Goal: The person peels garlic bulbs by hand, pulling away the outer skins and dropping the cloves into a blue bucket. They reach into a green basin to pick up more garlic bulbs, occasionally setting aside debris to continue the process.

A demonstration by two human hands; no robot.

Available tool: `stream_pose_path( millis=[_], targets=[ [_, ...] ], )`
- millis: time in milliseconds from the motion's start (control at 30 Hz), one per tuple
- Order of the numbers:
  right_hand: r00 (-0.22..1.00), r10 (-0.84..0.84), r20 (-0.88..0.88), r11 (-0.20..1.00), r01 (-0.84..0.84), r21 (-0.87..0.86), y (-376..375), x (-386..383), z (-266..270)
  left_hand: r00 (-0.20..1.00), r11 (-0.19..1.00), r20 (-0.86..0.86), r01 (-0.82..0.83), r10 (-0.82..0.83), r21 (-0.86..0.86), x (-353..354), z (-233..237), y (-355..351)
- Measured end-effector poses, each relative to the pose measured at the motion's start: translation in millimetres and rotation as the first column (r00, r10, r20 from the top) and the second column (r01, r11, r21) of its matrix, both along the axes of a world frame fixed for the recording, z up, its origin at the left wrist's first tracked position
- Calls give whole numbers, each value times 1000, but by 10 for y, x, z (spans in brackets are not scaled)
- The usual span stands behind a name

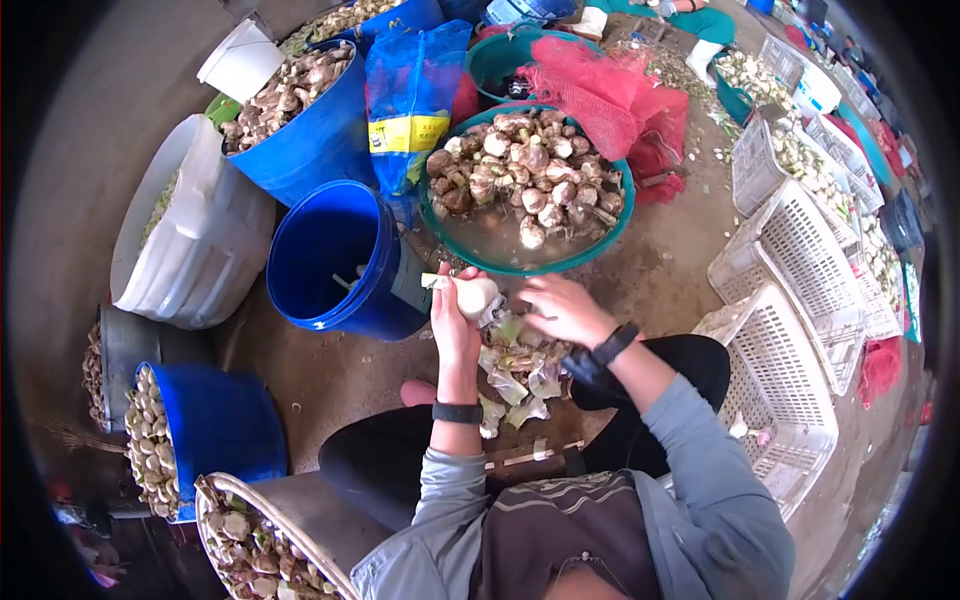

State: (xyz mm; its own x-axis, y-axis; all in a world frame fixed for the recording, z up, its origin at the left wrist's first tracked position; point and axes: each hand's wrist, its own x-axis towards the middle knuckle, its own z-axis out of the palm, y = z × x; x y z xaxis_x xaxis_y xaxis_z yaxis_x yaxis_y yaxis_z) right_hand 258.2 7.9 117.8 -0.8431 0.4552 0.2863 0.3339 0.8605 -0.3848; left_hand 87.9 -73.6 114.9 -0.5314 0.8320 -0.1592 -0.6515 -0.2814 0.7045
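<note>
In my left hand [455,318] is a peeled white garlic bulb [476,296], its cut stem pointing left. My right hand [562,308] is just to the right of the bulb, fingers apart and stretched toward it, with no tool visible in them. Below both hands lies a pile of stripped garlic skins [520,375], pale green and purplish, between my knees. Straight ahead stands a green basin [530,268] of unpeeled brownish bulbs [530,165] in murky water.
A blue bucket [335,250] stands left of the basin, near a white barrel [195,260]. White plastic crates [785,390] line the right side, some holding peeled bulbs. Red netting [600,85] drapes behind the basin. Another person's boot [703,60] shows at the top.
</note>
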Motion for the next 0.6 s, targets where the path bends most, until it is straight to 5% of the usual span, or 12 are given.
stream_pose_path(
  millis=[67, 133, 267, 433, 533, 600],
  targets=[
    [931, -119, -344, 811, -109, -575, -154, -234, 445, 988, 1000, -152, 2, -6, -23, 15, 107, -18],
    [920, -1, -391, 885, -182, -429, -145, -323, 534, 983, 999, -182, 15, -23, -41, -4, 149, -35],
    [954, 52, -294, 827, -206, -524, -80, -340, 590, 858, 994, -513, -22, -36, -106, -76, 153, -7],
    [960, 195, -199, 916, -251, -312, 21, -495, 451, 765, 977, -644, -141, 4, -162, -99, 86, 60],
    [965, 223, -140, 928, -254, -272, 43, -543, 429, 870, 989, -479, 60, -119, -137, -256, 71, 78],
    [948, 178, -265, 909, -261, -325, 83, -601, 434, 923, 994, -373, 72, -98, -82, -359, 80, 130]
  ],
)
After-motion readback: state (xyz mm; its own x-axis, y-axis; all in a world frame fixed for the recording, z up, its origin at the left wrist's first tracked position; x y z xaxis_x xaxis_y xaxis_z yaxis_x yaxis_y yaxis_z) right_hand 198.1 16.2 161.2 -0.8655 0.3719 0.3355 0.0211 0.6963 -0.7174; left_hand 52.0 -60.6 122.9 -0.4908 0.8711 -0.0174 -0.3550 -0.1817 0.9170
